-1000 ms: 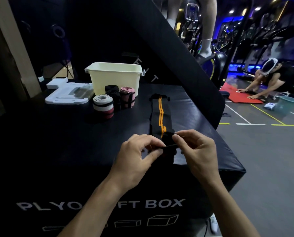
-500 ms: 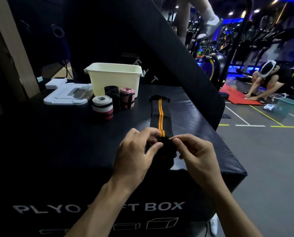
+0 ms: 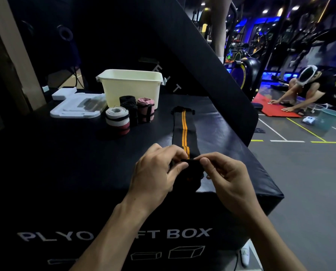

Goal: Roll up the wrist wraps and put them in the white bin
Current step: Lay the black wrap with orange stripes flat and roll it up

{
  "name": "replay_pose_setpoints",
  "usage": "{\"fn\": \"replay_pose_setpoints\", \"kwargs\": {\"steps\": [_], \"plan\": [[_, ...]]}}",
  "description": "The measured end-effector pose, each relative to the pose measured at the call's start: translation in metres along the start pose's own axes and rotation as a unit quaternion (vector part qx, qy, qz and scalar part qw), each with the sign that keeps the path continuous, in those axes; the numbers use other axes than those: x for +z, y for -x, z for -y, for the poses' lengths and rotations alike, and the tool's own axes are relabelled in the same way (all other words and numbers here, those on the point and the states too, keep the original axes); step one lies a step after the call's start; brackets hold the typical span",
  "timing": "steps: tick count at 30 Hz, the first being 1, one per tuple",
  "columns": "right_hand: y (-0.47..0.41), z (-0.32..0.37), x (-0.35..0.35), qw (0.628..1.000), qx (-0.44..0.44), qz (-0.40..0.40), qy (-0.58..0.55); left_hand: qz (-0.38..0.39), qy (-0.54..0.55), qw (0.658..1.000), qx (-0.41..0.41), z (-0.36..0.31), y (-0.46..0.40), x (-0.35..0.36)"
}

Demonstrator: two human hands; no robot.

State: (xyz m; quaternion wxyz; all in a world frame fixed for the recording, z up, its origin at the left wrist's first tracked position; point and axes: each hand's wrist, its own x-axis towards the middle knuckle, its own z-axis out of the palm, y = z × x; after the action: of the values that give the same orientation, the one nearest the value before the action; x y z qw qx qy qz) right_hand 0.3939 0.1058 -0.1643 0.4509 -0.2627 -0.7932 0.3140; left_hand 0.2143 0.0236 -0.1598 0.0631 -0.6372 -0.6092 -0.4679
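A black wrap (image 3: 184, 130) with two orange stripes is laid flat along the black tabletop (image 3: 65, 153), its far end pointing toward the white bin (image 3: 131, 88). Its near end is bunched into a small dark roll, pinched from the left by the left hand (image 3: 155, 173) and from the right by the right hand (image 3: 227, 177); each grip is curled round the fabric, thumb against fingers. Three finished rolls stand just in front of the bin: a white roll (image 3: 117, 120) nearest, a black roll (image 3: 129, 108) and a pink roll (image 3: 145, 109) touching the bin wall. A white tray (image 3: 75, 107) is seen left of the bin.
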Motion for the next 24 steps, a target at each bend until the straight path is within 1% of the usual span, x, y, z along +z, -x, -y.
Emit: {"fn": "replay_pose_setpoints", "kwargs": {"steps": [4,8,10,12,14,18,21,24], "plan": [[0.0028,0.0045,-0.0020,1.000,-0.014,0.025,0.005,0.008,0.012,1.000,-0.023,0.0025,0.0009,-0.0025],[0.0038,0.0021,-0.0017,0.998,-0.041,0.009,0.046,0.029,0.028,0.999,-0.016,0.0018,-0.0001,-0.0049],[0.0038,0.0017,-0.0022,0.997,-0.050,0.002,0.059,0.036,0.073,0.996,-0.035,0.0009,-0.0005,-0.0056],[0.0040,0.0025,-0.0024,0.996,-0.057,-0.002,0.063,0.050,0.136,0.986,-0.078,-0.0006,-0.0003,-0.0069],[0.0043,0.0032,-0.0023,0.996,-0.056,-0.010,0.062,0.059,0.173,0.978,-0.100,-0.0024,0.0001,-0.0080],[0.0047,0.0049,-0.0025,0.995,-0.056,-0.018,0.077,0.074,0.170,0.979,-0.082,-0.0007,-0.0007,-0.0083],[0.0054,0.0042,-0.0021,0.993,-0.060,-0.010,0.097,0.066,0.149,0.985,-0.064,0.0009,-0.0012,-0.0072],[0.0044,0.0059,-0.0039,0.997,-0.034,0.020,0.065,0.064,0.134,0.988,-0.037,0.0015,-0.0015,-0.0052]]}}
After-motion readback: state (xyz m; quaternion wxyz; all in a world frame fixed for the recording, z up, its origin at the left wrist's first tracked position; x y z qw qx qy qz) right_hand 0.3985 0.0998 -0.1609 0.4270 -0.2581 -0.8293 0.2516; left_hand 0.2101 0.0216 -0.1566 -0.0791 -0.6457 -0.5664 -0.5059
